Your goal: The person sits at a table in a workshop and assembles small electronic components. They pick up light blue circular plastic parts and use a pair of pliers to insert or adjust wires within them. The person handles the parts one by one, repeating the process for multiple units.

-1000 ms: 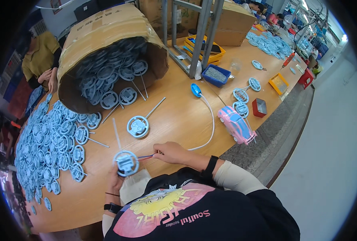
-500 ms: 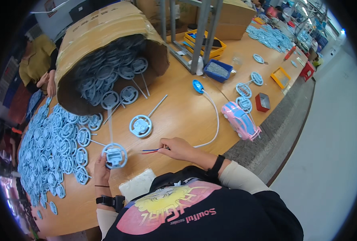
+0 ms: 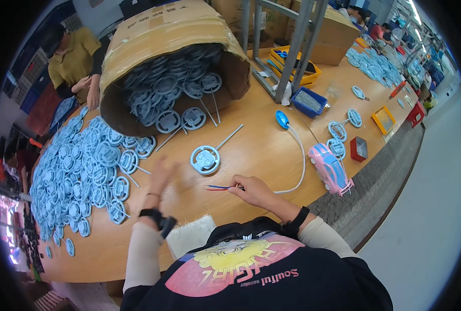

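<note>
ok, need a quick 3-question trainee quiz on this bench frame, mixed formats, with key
1. True or false: the right hand pinches thin red and blue wires.
2. Multiple choice: the pink toy car sits A) inside the cardboard box, B) near the table edge to the person's right, C) under the left hand.
3. Fill in: the tipped cardboard box spills blue ____-shaped parts onto the wooden table.

Key
1. True; the wire ends point left, toward the single blue wheel part.
2. B.
3. Wheel; round with a long stem, heaped in a pile at the person's left. The left hand is blurred and looks empty.
</note>
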Available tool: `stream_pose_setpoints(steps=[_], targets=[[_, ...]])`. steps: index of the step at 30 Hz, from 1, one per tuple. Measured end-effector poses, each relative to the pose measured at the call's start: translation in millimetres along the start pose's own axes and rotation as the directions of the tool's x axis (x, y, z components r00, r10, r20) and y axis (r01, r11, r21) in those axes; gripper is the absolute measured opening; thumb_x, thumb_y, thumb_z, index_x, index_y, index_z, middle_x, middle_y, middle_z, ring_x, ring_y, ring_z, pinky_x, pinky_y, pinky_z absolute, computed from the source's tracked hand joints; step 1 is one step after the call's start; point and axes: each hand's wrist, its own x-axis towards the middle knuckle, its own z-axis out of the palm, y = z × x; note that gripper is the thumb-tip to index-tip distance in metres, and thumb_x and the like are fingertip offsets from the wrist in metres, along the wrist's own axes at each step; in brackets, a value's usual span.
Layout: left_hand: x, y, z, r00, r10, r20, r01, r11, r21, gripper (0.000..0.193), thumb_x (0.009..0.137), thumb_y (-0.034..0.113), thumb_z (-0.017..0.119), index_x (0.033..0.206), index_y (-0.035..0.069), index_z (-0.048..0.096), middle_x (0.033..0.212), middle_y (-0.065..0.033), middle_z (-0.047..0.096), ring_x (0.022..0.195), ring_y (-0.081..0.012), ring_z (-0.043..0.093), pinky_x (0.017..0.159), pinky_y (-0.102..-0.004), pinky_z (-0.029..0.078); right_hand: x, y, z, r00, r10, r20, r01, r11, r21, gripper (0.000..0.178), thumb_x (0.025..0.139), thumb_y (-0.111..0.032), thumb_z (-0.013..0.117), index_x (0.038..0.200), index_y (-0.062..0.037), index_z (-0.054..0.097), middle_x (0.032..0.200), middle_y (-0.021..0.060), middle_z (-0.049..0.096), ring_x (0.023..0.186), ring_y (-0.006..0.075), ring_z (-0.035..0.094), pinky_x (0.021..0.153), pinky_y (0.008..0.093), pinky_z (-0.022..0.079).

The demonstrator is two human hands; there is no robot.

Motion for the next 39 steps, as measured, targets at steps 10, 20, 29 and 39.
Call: stream_pose_setpoints(steps=[10,20,29,39], targets=[[2,82,79,0.961,0.232,0.150,-0.261,0.941,0.214,0.046,0.072,0.033,0.065,0.106,0.003,0.056,0.098,-0.0157,0.058,0.086,-0.0297,0.057,0.079,-0.0419,0.047,-8,-4,-10,0.995,0.003,-0.100,-0.002,1.000,0.001,0.021,0.082,-0.027,0.058,0.086,-0.0065,0.057,0.068,0.0104,0.059,0.064,0.0234,0.059,0.058,0.0331,0.044],[-63,81,1,0.922,-0.028,0.386,0.382,0.215,-0.899,0.027,0.089,0.024,0.053,0.104,0.002,0.056,0.091,-0.0036,0.062,0.079,-0.0126,0.059,0.070,-0.0282,0.051,12,-21,0,0.987,-0.065,-0.149,0.041,0.986,-0.159,0.018,0.082,-0.025,0.057,0.083,-0.0075,0.056,0.063,0.0122,0.057,0.059,0.0298,0.056,0.054,0.0381,0.042],[-85,112,7,0.943,0.017,0.333,0.330,0.101,-0.939,0.031,0.092,0.028,0.047,0.108,0.003,0.053,0.098,-0.0052,0.060,0.088,-0.0154,0.059,0.079,-0.0325,0.050,8,-31,-10,0.979,-0.121,-0.163,0.100,0.986,-0.132,0.017,0.082,-0.024,0.058,0.084,-0.0069,0.055,0.062,0.0116,0.056,0.058,0.0290,0.056,0.053,0.0375,0.041],[-91,103,1,0.929,0.137,0.344,0.334,0.094,-0.938,0.029,0.091,0.028,0.049,0.108,0.004,0.052,0.098,-0.0041,0.060,0.088,-0.0143,0.058,0.080,-0.0328,0.049,-2,-35,-12,0.977,-0.188,-0.099,0.185,0.982,-0.043,0.018,0.082,-0.023,0.058,0.084,-0.0061,0.052,0.066,0.0124,0.058,0.060,0.0297,0.057,0.055,0.0372,0.043]])
